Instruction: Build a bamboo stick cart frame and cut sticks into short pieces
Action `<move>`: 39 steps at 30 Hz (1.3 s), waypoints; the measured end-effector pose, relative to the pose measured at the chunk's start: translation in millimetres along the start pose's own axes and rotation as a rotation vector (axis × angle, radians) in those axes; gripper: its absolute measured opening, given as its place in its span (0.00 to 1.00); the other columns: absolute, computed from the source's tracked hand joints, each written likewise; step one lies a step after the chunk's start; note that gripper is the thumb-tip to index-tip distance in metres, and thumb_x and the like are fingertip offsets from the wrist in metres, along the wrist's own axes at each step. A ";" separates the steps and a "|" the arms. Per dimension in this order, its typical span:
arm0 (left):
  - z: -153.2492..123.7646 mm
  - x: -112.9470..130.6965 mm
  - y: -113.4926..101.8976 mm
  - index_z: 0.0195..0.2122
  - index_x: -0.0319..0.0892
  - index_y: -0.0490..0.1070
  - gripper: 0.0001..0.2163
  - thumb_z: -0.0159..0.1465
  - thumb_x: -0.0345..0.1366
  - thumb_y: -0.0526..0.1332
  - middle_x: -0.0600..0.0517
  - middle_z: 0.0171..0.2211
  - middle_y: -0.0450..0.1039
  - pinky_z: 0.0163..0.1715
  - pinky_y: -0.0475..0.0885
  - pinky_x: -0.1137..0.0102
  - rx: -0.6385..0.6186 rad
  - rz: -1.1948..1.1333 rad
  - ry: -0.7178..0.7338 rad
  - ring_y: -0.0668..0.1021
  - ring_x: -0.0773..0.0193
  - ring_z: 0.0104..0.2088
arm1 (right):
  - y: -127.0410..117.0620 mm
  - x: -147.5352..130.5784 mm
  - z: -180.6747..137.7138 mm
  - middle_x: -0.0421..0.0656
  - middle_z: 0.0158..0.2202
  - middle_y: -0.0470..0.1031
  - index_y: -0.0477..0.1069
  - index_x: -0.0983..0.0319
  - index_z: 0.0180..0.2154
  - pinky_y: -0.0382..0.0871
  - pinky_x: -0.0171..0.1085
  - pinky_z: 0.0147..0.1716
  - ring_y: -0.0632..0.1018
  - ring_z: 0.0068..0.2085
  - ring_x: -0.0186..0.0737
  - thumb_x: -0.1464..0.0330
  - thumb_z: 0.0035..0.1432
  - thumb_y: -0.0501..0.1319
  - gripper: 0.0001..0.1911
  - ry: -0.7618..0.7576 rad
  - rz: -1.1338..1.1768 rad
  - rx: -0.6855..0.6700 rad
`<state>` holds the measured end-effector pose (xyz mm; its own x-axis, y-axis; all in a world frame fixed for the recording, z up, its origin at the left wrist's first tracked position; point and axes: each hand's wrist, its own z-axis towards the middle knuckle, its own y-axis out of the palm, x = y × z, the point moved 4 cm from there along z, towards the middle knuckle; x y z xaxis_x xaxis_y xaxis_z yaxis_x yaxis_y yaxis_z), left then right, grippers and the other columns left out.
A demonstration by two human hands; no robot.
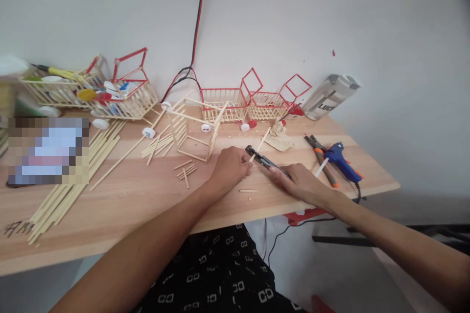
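My left hand (230,166) is closed, pinching the near end of a thin wooden stick (263,140) that slants up and away to the right. My right hand (299,181) wraps round dark metal pliers (262,157), whose head meets the stick just beside my left fingertips. Whether the jaws are fully closed on it is too small to tell. Below my hands lies a short cut piece of stick (248,190). Left of them stands an open wooden-stick frame (193,149) with white bottle-cap wheels, near several short stick pieces (187,172).
Small stick carts with red handles (223,107) line the wall; one at left (127,100) holds bottle caps. Long sticks (79,176) and a blurred-out device (47,151) lie left. At right are orange-handled pliers (321,156), a blue glue gun (343,161) and a clear container (330,98).
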<state>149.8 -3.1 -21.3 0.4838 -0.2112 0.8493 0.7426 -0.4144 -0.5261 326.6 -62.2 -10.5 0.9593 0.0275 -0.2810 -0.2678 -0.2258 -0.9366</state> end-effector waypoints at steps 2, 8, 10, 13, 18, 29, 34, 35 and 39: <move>0.5 -2.7 1.5 0.23 0.38 0.75 0.07 0.55 0.30 0.58 0.51 0.22 0.76 0.30 0.71 0.71 -0.007 -0.028 -0.017 0.77 0.66 0.24 | -0.7 -1.4 0.6 0.45 0.19 0.67 0.61 0.61 0.19 0.52 0.38 0.26 0.68 0.23 0.37 0.45 0.62 0.40 0.33 -0.012 -0.008 -0.007; 1.6 -8.2 5.9 0.25 0.36 0.74 0.06 0.55 0.28 0.58 0.49 0.22 0.76 0.23 0.73 0.73 -0.078 -0.162 -0.094 0.76 0.68 0.20 | -0.1 -2.0 2.2 0.43 0.18 0.65 0.59 0.61 0.18 0.50 0.38 0.25 0.65 0.22 0.35 0.45 0.62 0.39 0.33 -0.036 -0.013 -0.016; 1.7 -7.8 5.7 0.25 0.35 0.74 0.06 0.55 0.27 0.58 0.48 0.22 0.76 0.22 0.73 0.74 -0.082 -0.170 -0.102 0.76 0.68 0.20 | 0.6 -1.5 2.4 0.43 0.18 0.65 0.59 0.61 0.18 0.50 0.38 0.24 0.65 0.22 0.35 0.45 0.63 0.40 0.33 -0.045 -0.008 -0.012; 1.7 -7.4 5.8 0.25 0.35 0.73 0.06 0.55 0.26 0.58 0.48 0.22 0.76 0.20 0.73 0.74 -0.085 -0.188 -0.116 0.76 0.69 0.19 | 0.6 -1.3 2.4 0.43 0.18 0.65 0.60 0.62 0.19 0.51 0.37 0.25 0.66 0.22 0.35 0.45 0.63 0.40 0.33 -0.052 -0.011 0.000; 1.8 -7.9 7.0 0.25 0.34 0.73 0.05 0.55 0.25 0.58 0.48 0.22 0.76 0.20 0.73 0.76 -0.098 -0.221 -0.125 0.76 0.69 0.19 | -0.6 -1.8 2.1 0.43 0.17 0.65 0.60 0.61 0.19 0.51 0.37 0.25 0.65 0.22 0.35 0.45 0.63 0.39 0.33 -0.057 -0.035 0.000; 1.9 -7.7 7.1 0.26 0.34 0.72 0.06 0.57 0.25 0.57 0.50 0.21 0.74 0.20 0.72 0.76 -0.102 -0.292 -0.138 0.74 0.71 0.18 | -2.9 -3.8 2.4 0.45 0.18 0.67 0.63 0.62 0.19 0.53 0.38 0.25 0.67 0.22 0.37 0.45 0.62 0.39 0.35 -0.050 -0.036 0.019; 2.3 -9.4 7.6 0.29 0.34 0.72 0.04 0.58 0.25 0.58 0.51 0.21 0.74 0.19 0.71 0.77 -0.067 -0.312 -0.121 0.73 0.72 0.18 | -9.5 -7.7 3.6 0.46 0.20 0.70 0.66 0.62 0.21 0.55 0.37 0.27 0.70 0.25 0.39 0.44 0.62 0.39 0.36 -0.042 -0.042 -0.003; 2.2 -9.5 7.5 0.29 0.34 0.72 0.04 0.58 0.25 0.58 0.50 0.22 0.74 0.19 0.71 0.77 -0.062 -0.313 -0.116 0.73 0.72 0.18 | -11.0 -8.2 4.2 0.46 0.20 0.70 0.67 0.62 0.22 0.55 0.37 0.27 0.70 0.25 0.39 0.43 0.61 0.39 0.36 -0.035 -0.051 -0.006; 2.0 -9.7 6.3 0.28 0.34 0.72 0.05 0.59 0.25 0.57 0.50 0.22 0.75 0.19 0.71 0.79 -0.046 -0.311 -0.119 0.73 0.73 0.18 | -13.4 -7.4 8.0 0.47 0.19 0.70 0.68 0.63 0.20 0.54 0.37 0.27 0.70 0.25 0.40 0.42 0.60 0.38 0.38 -0.004 -0.090 -0.014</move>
<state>150.7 -1.9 -33.0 0.2897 0.0354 0.9565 0.8428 -0.4831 -0.2374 322.5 -51.6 2.4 0.9791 0.0518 -0.1964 -0.1791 -0.2363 -0.9550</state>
